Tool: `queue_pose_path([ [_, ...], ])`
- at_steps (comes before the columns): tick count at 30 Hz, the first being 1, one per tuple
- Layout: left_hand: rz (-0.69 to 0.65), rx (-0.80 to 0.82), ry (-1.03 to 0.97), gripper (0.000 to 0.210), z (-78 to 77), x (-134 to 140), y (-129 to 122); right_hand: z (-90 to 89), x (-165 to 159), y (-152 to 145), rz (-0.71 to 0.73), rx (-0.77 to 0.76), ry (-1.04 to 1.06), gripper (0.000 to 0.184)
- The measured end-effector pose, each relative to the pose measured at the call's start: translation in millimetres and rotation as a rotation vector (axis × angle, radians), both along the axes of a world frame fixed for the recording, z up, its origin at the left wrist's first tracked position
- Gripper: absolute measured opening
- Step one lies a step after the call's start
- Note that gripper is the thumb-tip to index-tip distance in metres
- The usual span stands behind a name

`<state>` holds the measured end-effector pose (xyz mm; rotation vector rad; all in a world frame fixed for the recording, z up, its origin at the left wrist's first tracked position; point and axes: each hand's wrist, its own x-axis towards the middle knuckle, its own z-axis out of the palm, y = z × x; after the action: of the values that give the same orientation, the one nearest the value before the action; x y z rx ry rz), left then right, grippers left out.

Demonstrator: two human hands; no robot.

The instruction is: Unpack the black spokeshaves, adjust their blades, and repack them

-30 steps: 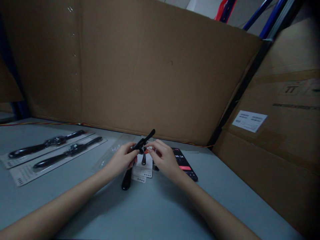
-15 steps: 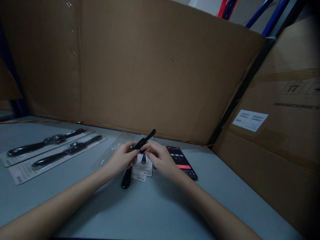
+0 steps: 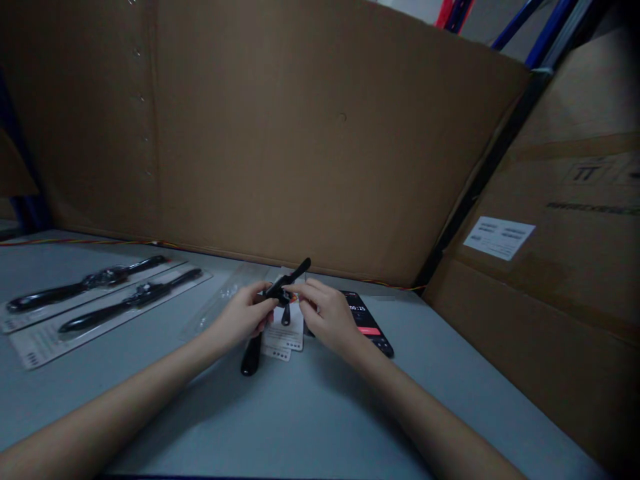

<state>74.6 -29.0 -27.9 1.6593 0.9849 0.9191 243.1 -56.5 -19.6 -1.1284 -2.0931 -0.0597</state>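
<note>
My left hand [image 3: 247, 311] is closed around the middle of a black spokeshave [image 3: 251, 357], which is held at a slant above the table. One of its handles points up and away, and the other hangs down toward me. My right hand [image 3: 327, 313] is at the tool's central part. Its index finger stretches out to touch there, with the thumb apart below and the other fingers curled. The small parts at the fingertip are too dark to make out. Behind and beneath the tool lie printed cards [image 3: 283, 338], partly covered by my hands.
Two more spokeshaves in blister packs, a farther one [image 3: 47, 297] and a nearer one [image 3: 100, 317], lie at left. Clear plastic packaging [image 3: 213, 308] is beside my left hand. A phone [image 3: 380, 343] showing a timer lies at right. Cardboard [image 3: 310, 167] stands behind, and a large box [image 3: 550, 280] at right.
My right hand has drawn back slightly to the right, and its index finger is straighter, with the thumb away from the tool. The left hand still holds the spokeshave in much the same pose.
</note>
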Motion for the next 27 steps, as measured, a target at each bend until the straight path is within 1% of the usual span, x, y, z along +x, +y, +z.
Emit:
queue_pose_path([
  [3,-0.004,-0.003,-0.004,0.018,-0.1,0.0,-0.4,-1.8,-0.7,3.0,0.096,-0.048,0.069,0.031],
  [5,-0.004,-0.007,0.004,0.017,0.2,0.0,-0.9,-2.5,-0.5,4.3,0.108,-0.069,0.087,0.028],
  [8,0.000,-0.007,0.012,0.017,0.2,0.1,-1.2,-1.6,0.8,3.8,0.070,-0.068,0.061,0.026],
  [13,0.001,-0.001,0.001,0.021,-4.0,0.0,1.3,2.8,3.1,0.5,-0.068,0.063,-0.165,0.021],
  [15,-0.007,-0.005,-0.002,0.022,-5.0,-0.3,2.0,3.5,3.5,0.3,-0.098,0.088,-0.202,0.022],
  [17,-0.014,-0.013,-0.001,0.022,-4.8,-0.5,1.8,2.9,3.5,0.9,-0.081,0.075,-0.166,0.025],
  [20,-0.027,-0.015,-0.002,0.020,-3.4,-0.4,0.6,0.8,3.1,2.6,0.022,0.012,-0.070,0.028],
  [23,-0.031,-0.012,0.009,0.019,-2.6,-0.1,0.0,-1.1,3.0,3.8,0.113,-0.038,-0.011,0.027],
  [25,-0.028,-0.008,0.015,0.020,-2.3,-0.1,0.1,-1.5,3.5,3.8,0.102,-0.049,0.007,0.025],
  [27,-0.016,-0.010,0.015,0.021,-1.7,-0.2,0.4,-1.2,4.1,3.2,0.047,-0.040,-0.001,0.024],
])
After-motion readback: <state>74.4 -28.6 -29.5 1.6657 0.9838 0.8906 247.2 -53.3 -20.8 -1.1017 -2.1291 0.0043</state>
